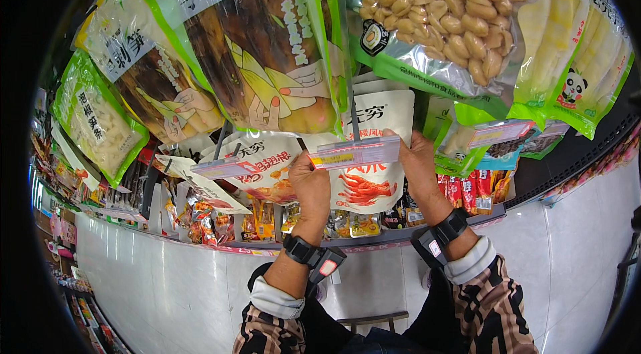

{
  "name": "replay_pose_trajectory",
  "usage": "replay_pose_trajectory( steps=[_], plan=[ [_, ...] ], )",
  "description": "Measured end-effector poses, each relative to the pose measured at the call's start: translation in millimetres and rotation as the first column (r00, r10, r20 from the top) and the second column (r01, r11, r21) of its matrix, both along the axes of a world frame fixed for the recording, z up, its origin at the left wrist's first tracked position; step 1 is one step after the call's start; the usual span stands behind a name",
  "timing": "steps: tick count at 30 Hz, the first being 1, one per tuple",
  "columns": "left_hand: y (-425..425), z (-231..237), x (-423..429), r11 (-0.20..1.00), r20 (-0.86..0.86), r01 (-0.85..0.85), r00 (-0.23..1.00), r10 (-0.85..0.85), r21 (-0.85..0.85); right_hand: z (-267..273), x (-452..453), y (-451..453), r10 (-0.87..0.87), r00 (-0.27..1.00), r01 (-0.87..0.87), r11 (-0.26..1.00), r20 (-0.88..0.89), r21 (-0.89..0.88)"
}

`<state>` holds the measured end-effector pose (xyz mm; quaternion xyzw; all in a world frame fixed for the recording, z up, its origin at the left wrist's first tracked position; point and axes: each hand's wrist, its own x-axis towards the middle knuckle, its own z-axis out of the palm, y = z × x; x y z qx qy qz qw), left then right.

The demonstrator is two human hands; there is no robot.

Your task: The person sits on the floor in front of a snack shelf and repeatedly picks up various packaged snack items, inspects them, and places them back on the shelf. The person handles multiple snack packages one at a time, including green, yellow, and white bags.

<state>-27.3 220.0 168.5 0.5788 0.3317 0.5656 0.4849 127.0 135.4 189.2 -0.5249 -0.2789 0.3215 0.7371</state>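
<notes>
A white snack pouch (368, 188) with a picture of red chicken feet hangs upright before me. My left hand (311, 186) grips its left edge, fingers curled and partly hidden. At the upper right edge, my right hand (419, 166) pinches the pouch between thumb and fingers. A clear price-tag holder (355, 151) at the end of a metal hook (354, 116) crosses in front of the pouch, between my hands. More white pouches (378, 85) hang behind it. Beside my left hand hangs another white pouch (265, 166), showing cooked meat pieces.
Large bags of bamboo shoots (260, 53) and a bag of peanuts (445, 13) hang above my hands. Further price-tag holders (218, 167) stick out on both sides. Small packets (205, 218) fill boxes on the shelf below, behind its front edge (350, 244). Tiled floor (165, 279) lies beneath.
</notes>
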Motion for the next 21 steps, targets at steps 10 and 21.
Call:
replay_pose_trajectory(
  steps=[10, 21],
  plan=[
    [-5.4, 15.8, -8.6, 0.984, -0.076, 0.153, 0.984, -0.160, -0.088, -4.0, 0.8, 16.3, -0.125, 0.992, 0.124, 0.992, 0.030, 0.020],
    [-0.9, -28.4, -65.4, 0.884, -0.335, 0.406, 0.820, -0.464, -0.229, -24.4, 4.5, 1.0, -0.108, 0.952, 0.113, 0.994, 0.286, -0.002]
  ],
)
